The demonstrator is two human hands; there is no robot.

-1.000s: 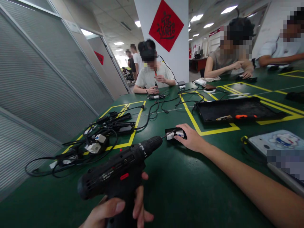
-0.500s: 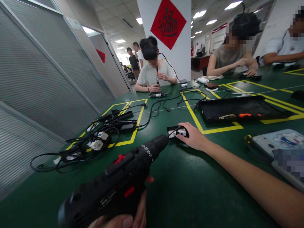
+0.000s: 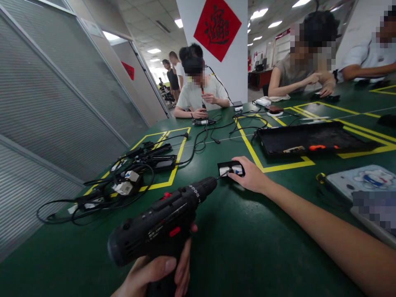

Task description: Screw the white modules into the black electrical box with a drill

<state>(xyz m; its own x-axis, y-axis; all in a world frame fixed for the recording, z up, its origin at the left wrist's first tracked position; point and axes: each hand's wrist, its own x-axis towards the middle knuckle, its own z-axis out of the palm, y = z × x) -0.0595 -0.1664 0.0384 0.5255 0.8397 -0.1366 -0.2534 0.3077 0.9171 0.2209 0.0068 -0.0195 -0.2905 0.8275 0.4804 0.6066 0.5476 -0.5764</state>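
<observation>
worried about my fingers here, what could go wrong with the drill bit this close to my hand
The bit of the black cordless drill in the left hand is at the small black-and-white plastic part, beside the fingers of the right hand; a slip could jab them. The part seems pinned by that hand alone, so it might spin or skid.

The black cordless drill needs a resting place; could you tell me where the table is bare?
Bare green table: between the black cordless drill in the left hand and the right hand gripping a small black box, and in front of the black cable tangle. Crowded: that tangle, the black tray.
</observation>
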